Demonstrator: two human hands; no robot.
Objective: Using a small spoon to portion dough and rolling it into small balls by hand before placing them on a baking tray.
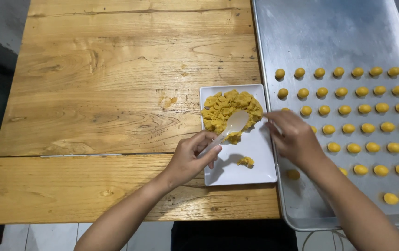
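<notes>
My left hand (191,157) grips the handle of a white plastic spoon (233,124). The spoon's bowl rests against a heap of yellow dough (229,108) on a square white plate (255,155). A small loose lump of dough (246,161) lies lower on the plate. My right hand (293,137) hovers over the left edge of a metal baking tray (329,32), fingers pinched near the plate's right rim; whether it holds a bit of dough I cannot tell. Rows of several small yellow dough balls (362,109) fill the tray.
The plate sits on a wooden plank table (106,93), right beside the tray. The table's near edge runs along the bottom, with pale floor tiles (46,234) below it. The tray's far half is bare metal.
</notes>
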